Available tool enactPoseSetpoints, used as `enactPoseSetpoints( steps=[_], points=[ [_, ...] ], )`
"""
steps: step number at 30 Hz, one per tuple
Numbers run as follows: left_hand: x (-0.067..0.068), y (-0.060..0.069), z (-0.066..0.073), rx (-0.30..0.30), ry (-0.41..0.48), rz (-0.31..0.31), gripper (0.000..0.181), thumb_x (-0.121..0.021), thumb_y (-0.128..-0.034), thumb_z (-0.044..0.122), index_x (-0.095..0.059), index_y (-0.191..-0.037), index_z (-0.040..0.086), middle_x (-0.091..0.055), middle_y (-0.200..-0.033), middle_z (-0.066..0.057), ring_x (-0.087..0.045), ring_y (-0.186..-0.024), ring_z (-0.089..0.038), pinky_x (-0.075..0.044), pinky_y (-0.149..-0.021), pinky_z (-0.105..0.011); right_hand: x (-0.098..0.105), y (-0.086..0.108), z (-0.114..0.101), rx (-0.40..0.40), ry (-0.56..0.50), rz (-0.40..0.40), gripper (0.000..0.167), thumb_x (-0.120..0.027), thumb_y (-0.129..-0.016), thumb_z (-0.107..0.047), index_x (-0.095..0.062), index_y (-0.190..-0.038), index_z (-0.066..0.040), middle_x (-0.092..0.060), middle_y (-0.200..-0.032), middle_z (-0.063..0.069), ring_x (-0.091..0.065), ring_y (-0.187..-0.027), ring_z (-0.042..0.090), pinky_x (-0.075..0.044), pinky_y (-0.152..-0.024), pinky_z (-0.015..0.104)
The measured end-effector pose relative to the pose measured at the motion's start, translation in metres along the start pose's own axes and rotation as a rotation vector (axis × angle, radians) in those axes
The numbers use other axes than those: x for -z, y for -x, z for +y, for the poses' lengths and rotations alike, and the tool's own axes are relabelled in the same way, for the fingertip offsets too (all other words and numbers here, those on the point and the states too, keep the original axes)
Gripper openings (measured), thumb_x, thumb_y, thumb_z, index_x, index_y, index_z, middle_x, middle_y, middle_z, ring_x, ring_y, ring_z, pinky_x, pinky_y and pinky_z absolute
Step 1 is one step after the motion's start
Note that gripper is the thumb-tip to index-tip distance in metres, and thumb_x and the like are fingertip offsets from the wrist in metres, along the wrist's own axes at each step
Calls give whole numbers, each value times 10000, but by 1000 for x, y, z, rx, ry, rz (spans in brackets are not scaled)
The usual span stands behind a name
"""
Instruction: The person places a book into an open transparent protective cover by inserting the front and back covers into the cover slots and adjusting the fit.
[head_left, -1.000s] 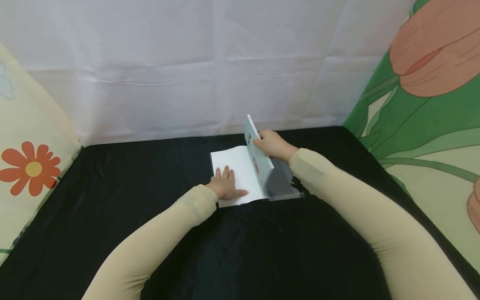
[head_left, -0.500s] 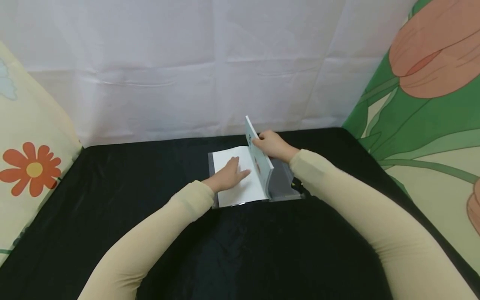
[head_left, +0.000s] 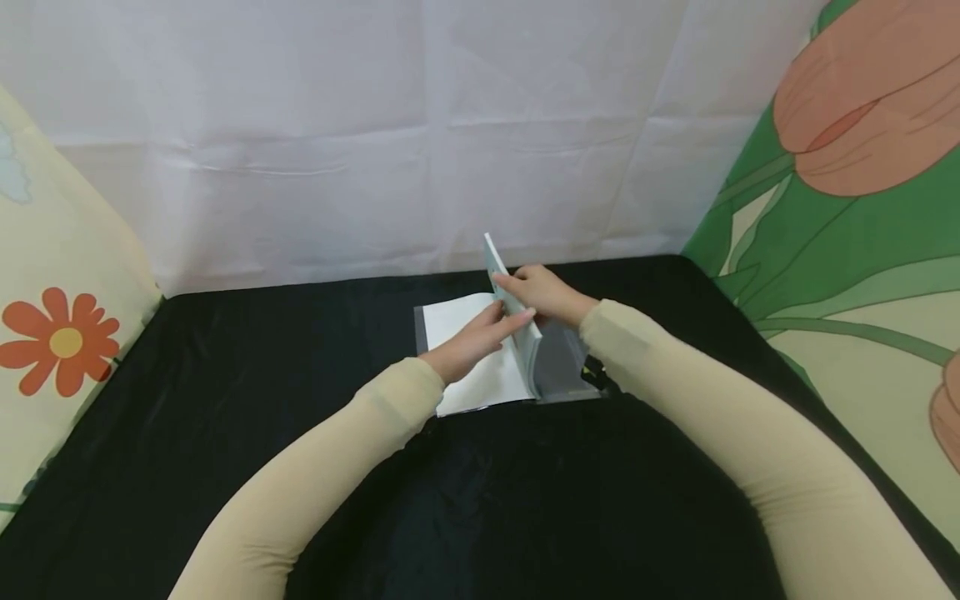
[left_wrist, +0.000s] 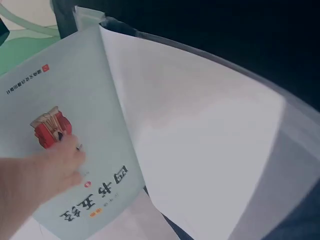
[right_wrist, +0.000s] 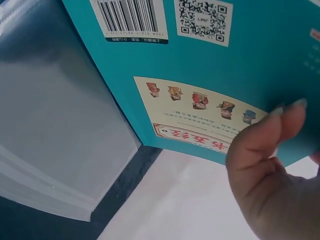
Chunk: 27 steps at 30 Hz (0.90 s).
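A paperback book (head_left: pixel 492 255) stands nearly upright on the table, its front board or flyleaf, a white sheet (head_left: pixel 450 320), lying flat to the left. My right hand (head_left: pixel 546 293) grips the raised pages and back cover near the far half. In the right wrist view its fingers lie on the teal back cover (right_wrist: pixel 110 70). My left hand (head_left: pixel 480 335) touches the pale title page (left_wrist: pixel 95 110), thumb towards the near edge, fingers partly hidden. A clear plastic book cover (head_left: pixel 558 367) lies spread under the book to the right and also edges the white sheet.
Black cloth (head_left: pixel 315 375) covers the table. A white cloth backdrop (head_left: pixel 322 142) hangs behind it, and flower-printed panels (head_left: pixel 862 275) stand at both sides. A small dark object (head_left: pixel 595 372) shows by my right wrist.
My left hand has lifted off the white sheet and moved right to the raised pages. The plastic edge at the sheet's left has come into view. My right hand keeps its grip.
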<state>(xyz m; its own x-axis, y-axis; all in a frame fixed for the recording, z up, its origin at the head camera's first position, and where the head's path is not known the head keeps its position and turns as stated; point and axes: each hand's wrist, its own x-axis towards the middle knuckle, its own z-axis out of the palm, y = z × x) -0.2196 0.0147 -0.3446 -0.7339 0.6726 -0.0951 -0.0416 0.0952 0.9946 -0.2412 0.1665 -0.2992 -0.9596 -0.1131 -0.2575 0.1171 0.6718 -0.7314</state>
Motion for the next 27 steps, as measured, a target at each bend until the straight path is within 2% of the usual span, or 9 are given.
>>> enactPoseSetpoints(
  steps=[4, 8, 15, 21, 27],
  points=[
    [-2, -3, 2, -8, -10, 39, 719, -473, -1015, 357, -76, -1574, 139, -77, -1625, -27, -150, -1459, -229, -215, -1127, -524, 0, 0, 3, -4, -72, -34, 645, -400, -1024, -474, -450, -1350, 81, -549, -1232, 241, -615, -1025, 343, -556, -778, 420],
    [-2, -3, 4, -1, -12, 41, 712, -486, -1012, 353, -97, -1573, 151, -90, -1622, -15, -165, -1456, -216, -217, -1128, -515, 2, 2, 5, -11, -140, -87, 683, -385, -1020, -495, -390, -1393, 77, -503, -1280, 248, -590, -1075, 367, -546, -810, 452],
    [-2, -3, 6, -4, -5, 43, 702, -490, -1009, 348, -114, -1571, 160, -101, -1620, -7, -169, -1455, -206, -204, -1130, -522, 4, 3, 8, -3, -144, -131, 732, -338, -1012, -544, -329, -1448, 44, -470, -1309, 238, -569, -1098, 370, -534, -828, 468],
    [-1, -2, 7, -5, 6, 43, 698, -491, -1010, 335, -118, -1569, 147, -106, -1620, -30, -169, -1456, -228, -203, -1122, -550, 4, 3, 10, 11, -105, -134, 705, -309, -1005, -576, -426, -1389, 4, -548, -1146, 177, -606, -903, 266, -546, -734, 398],
    [1, -1, 7, -3, 16, 37, 692, -495, -1011, 348, -128, -1570, 171, -135, -1615, -15, -182, -1453, -226, -208, -1119, -552, 6, 4, 12, 29, -108, -138, 679, -310, -1005, -577, -483, -1308, 4, -554, -930, 103, -599, -741, 202, -534, -669, 364]
  ],
)
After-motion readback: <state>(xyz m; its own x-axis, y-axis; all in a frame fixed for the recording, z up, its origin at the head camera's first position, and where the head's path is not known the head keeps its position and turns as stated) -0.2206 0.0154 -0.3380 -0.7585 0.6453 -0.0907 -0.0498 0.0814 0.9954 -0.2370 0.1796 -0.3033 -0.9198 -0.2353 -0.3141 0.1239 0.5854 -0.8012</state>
